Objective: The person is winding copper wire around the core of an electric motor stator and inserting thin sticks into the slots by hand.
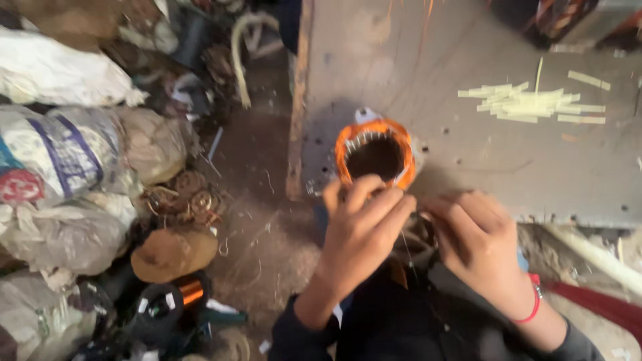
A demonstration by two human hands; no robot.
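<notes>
At a scuffed grey workbench [481, 167] above a cluttered dirt floor [261, 227], one copper-wound stator [374, 152] sits near the edge; left hand [361, 230] pinches its rim, right hand [478, 237] curls beside. About four stuffed sacks [60, 160] line the floor, one pile of pale strips [528, 103] on the bench.

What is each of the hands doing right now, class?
Left hand: fingers curled on the motor winding's near rim.
Right hand: curled shut beside it; contents cannot be told.

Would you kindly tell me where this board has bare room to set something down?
The grey board is bare between the orange coil ring and the pale strips. The floor left is crowded with sacks.
</notes>
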